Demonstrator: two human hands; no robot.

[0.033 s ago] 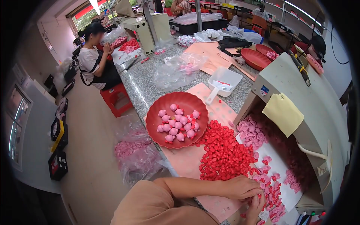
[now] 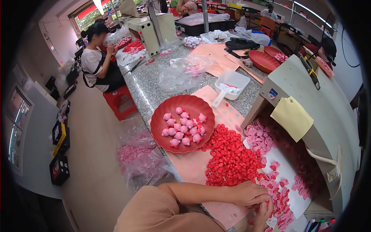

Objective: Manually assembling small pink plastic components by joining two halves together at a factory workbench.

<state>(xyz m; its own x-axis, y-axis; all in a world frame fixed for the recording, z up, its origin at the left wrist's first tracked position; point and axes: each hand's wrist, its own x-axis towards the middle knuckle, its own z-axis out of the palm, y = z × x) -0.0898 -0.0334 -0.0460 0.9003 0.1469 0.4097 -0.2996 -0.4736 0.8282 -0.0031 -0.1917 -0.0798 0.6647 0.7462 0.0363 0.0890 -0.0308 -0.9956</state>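
My left hand (image 2: 249, 193) and my right hand (image 2: 264, 212) meet at the table's near edge, fingers pinched together. A small red piece (image 2: 267, 202) shows between the fingertips; most of it is hidden. Just beyond my left hand spreads a heap of small glossy red pieces (image 2: 232, 160). Flat pink pieces mixed with red ones (image 2: 282, 203) lie to the right of my hands on white paper. Farther off, a scalloped red bowl (image 2: 159, 135) holds several round pink figures (image 2: 189, 123) with small red parts.
A white scoop (image 2: 241, 82) and clear plastic bags (image 2: 185, 75) lie beyond the bowl. At right stands a grey cabinet-like housing (image 2: 309, 83) over more pink pieces (image 2: 259, 135). A bag of pink pieces (image 2: 137, 154) is on the floor; a person (image 2: 96, 58) sits at far left.
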